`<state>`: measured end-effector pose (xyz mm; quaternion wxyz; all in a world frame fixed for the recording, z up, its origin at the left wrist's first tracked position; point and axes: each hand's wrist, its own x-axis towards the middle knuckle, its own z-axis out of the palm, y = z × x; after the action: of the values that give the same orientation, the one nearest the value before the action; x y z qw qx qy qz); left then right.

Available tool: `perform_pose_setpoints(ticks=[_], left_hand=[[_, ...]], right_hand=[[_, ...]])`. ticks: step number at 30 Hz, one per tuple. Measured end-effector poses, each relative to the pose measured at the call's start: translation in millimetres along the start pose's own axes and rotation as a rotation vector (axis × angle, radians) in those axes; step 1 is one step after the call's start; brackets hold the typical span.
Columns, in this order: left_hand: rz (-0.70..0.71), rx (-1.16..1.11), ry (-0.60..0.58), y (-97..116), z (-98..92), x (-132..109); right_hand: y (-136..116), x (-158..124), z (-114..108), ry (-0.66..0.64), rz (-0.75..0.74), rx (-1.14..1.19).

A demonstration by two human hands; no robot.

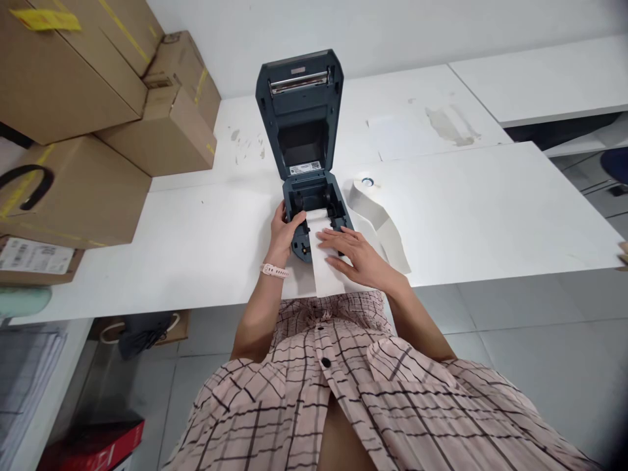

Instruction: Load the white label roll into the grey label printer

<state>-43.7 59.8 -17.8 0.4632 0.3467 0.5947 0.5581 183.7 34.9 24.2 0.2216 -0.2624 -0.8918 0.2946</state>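
A dark label printer [304, 131] stands on the white table with its lid raised. Inside it lies a small white paper roll [316, 214], and its paper strip [324, 278] runs out over the printer's front toward me. My left hand [284, 230] grips the printer's left side, its thumb reaching over the rim to the roll. On the strip rests my right hand [356, 256], fingers stretched and slightly apart, palm down. Just right of the printer is a loose roll of labels [366, 186], with a long unwound strip [390, 235] curling toward the table edge.
Cardboard boxes [161, 131] are stacked at the left. A green rolled object [24, 301] lies near the left front corner. The white table [466, 216] extends right, with its front edge close to my body. Below stand a dark bag [142, 332] and a red box [98, 448].
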Motion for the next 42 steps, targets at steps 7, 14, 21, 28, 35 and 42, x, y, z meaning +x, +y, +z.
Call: perform_pose_setpoints(ticks=[7,14,21,28,35,42], left_hand=[[-0.031,0.045,-0.076,-10,6.2,-90],[-0.053,0.059,-0.090,-8,-19.2,-112],[0.084,-0.008,0.008,21,-31.0,-84],[0.051,0.026,0.021,29,-0.9,-69],[0.003,-0.014,-0.095,14,1.1,-78],[0.101,0.154,-0.018,6,-3.0,-88]], right_hand=[[20,80,-80,0.685,0.027,0.144],[68,204,-121,0.488,0.083,0.557],[21,98,-50,0.859,0.078,0.420],[25,22,37,0.866,0.309,0.461],[48,23,45,0.551,0.465,0.974],[55,24,50,0.561,0.404,0.895]])
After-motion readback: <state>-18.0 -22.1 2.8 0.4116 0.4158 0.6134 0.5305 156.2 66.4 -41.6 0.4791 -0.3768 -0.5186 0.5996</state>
